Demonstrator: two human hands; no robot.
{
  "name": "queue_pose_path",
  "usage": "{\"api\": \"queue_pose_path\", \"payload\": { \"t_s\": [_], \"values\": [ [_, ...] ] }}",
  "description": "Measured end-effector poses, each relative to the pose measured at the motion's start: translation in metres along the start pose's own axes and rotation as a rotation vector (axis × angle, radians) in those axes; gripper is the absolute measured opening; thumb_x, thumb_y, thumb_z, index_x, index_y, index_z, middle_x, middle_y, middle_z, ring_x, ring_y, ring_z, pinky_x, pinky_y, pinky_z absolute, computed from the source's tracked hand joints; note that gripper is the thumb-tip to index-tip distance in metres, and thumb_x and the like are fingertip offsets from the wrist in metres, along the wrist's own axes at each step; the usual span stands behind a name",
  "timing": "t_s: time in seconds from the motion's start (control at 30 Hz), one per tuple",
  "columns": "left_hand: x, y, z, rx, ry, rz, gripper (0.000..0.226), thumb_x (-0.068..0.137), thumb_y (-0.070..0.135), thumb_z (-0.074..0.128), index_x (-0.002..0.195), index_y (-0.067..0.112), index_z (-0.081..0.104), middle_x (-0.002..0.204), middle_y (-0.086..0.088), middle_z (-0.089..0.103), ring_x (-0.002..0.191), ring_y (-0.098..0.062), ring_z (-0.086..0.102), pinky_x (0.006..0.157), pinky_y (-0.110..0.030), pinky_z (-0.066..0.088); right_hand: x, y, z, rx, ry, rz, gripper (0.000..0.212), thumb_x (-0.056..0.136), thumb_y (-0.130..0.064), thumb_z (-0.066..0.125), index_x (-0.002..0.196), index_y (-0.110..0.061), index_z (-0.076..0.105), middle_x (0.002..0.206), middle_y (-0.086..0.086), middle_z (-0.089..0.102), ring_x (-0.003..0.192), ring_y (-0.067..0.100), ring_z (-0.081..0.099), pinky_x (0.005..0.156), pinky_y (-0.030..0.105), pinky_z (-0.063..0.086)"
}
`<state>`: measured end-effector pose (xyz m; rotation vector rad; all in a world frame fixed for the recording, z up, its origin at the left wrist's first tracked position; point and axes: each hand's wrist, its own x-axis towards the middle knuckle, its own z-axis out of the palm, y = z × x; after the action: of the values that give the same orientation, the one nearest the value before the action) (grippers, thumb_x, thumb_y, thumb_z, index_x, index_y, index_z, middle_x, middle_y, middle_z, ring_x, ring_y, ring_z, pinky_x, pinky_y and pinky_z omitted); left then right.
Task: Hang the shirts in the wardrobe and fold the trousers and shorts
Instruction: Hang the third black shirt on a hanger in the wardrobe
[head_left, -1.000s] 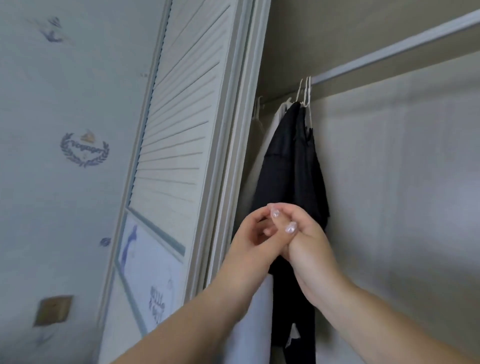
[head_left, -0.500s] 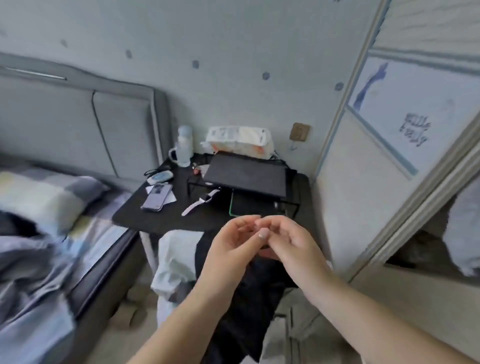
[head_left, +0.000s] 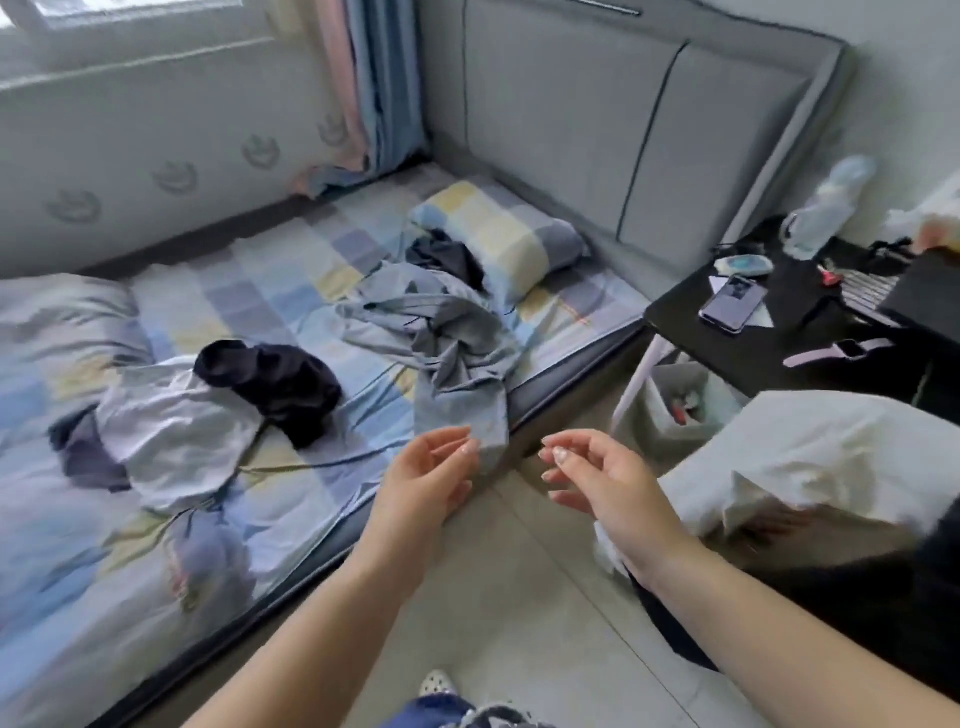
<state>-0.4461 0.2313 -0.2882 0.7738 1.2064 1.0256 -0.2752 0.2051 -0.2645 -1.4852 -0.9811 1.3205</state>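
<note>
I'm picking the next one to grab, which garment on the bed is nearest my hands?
The grey garment, whose end hangs over the bed edge by your left hand. The black garment and white garment lie farther left.

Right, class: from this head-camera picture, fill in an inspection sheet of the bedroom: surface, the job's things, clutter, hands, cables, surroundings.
Surface: bed with a checked sheet, rumpled.
Job's things: grey garment crumpled, one end hanging over the bed edge; black garment lying partly on a white garment; another dark garment against the pillow.
Clutter: phone, watch and bottle on the black side table.
Hands: left hand and right hand both empty, fingers relaxed, held above the floor.
Cables: a thin cord across the sheet.
Surroundings: grey headboard, curtain, bin under the table.
</note>
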Motion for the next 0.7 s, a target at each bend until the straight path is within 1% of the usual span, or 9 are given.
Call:
{"api": "queue_pose_path", "payload": {
  "t_s": [0.07, 0.13, 0.17, 0.23, 0.33, 0.43, 0.6, 0.7],
  "values": [
    [0.001, 0.01, -0.05, -0.028, 0.084, 0.011, 0.009, 0.087, 0.016, 0.066, 0.094, 0.021, 0.066, 0.085, 0.01, 0.071, 0.084, -0.008, 0.063, 0.08, -0.027, 0.048, 0.014, 0.001, 0.049, 0.019, -0.078, 0.042, 0.014, 0.095, -0.006, 0.052, 0.094, -0.013, 0.064, 0.089, 0.001, 0.067, 0.07, 0.004, 0.062, 0.071, 0.026, 0.055],
    [0.0, 0.018, -0.097, -0.064, 0.175, 0.023, 0.01, 0.088, 0.014, 0.066, 0.096, 0.019, 0.066, 0.085, 0.01, 0.07, 0.087, -0.01, 0.063, 0.087, -0.03, 0.05, 0.027, 0.003, 0.094, 0.0, -0.17, 0.065, 0.014, 0.094, -0.006, 0.053, 0.091, -0.015, 0.064, 0.088, 0.002, 0.066, 0.07, 0.005, 0.062, 0.069, 0.024, 0.054],
    [-0.002, 0.021, -0.108, -0.07, 0.207, 0.024, 0.01, 0.088, 0.014, 0.065, 0.097, 0.018, 0.067, 0.087, 0.008, 0.07, 0.088, -0.011, 0.063, 0.09, -0.032, 0.049, 0.029, 0.003, 0.106, -0.009, -0.199, 0.065, 0.015, 0.094, -0.006, 0.053, 0.089, -0.015, 0.064, 0.087, 0.002, 0.066, 0.07, 0.005, 0.062, 0.068, 0.022, 0.054],
    [-0.002, 0.028, -0.14, -0.089, 0.301, 0.029, 0.01, 0.089, 0.015, 0.065, 0.097, 0.019, 0.067, 0.092, 0.006, 0.068, 0.091, -0.012, 0.063, 0.092, -0.032, 0.049, 0.041, 0.002, 0.138, -0.051, -0.289, 0.057, 0.016, 0.094, -0.005, 0.053, 0.088, -0.016, 0.063, 0.086, 0.002, 0.065, 0.069, 0.003, 0.062, 0.066, 0.019, 0.053],
    [0.001, 0.033, -0.181, -0.148, 0.414, 0.036, 0.01, 0.09, 0.016, 0.064, 0.099, 0.019, 0.065, 0.096, 0.004, 0.067, 0.093, -0.013, 0.063, 0.087, -0.028, 0.049, 0.057, -0.002, 0.183, -0.123, -0.423, 0.038, 0.016, 0.094, -0.005, 0.053, 0.09, -0.017, 0.063, 0.088, 0.003, 0.065, 0.072, 0.006, 0.062, 0.067, 0.018, 0.052],
    [0.004, 0.035, -0.208, -0.19, 0.485, 0.036, 0.012, 0.09, 0.015, 0.063, 0.102, 0.016, 0.064, 0.098, 0.001, 0.066, 0.09, -0.012, 0.064, 0.078, -0.024, 0.05, 0.074, -0.006, 0.218, -0.143, -0.507, 0.03, 0.016, 0.093, -0.005, 0.053, 0.089, -0.016, 0.063, 0.086, 0.003, 0.064, 0.07, 0.003, 0.061, 0.066, 0.018, 0.052],
    [0.022, 0.041, -0.247, -0.257, 0.598, 0.019, 0.011, 0.089, 0.015, 0.065, 0.099, 0.019, 0.066, 0.094, 0.003, 0.067, 0.086, -0.01, 0.065, 0.079, -0.026, 0.048, 0.116, -0.015, 0.275, -0.191, -0.639, -0.005, 0.016, 0.094, -0.004, 0.053, 0.09, -0.016, 0.063, 0.084, -0.002, 0.064, 0.069, 0.0, 0.061, 0.064, 0.016, 0.05],
    [0.047, 0.049, -0.271, -0.303, 0.652, 0.013, 0.012, 0.088, 0.014, 0.066, 0.099, 0.019, 0.066, 0.092, 0.004, 0.067, 0.082, -0.008, 0.065, 0.077, -0.025, 0.048, 0.152, -0.016, 0.308, -0.204, -0.695, -0.01, 0.015, 0.093, -0.006, 0.053, 0.091, -0.016, 0.063, 0.086, -0.002, 0.066, 0.072, 0.001, 0.063, 0.066, 0.018, 0.051]
  ]
}}
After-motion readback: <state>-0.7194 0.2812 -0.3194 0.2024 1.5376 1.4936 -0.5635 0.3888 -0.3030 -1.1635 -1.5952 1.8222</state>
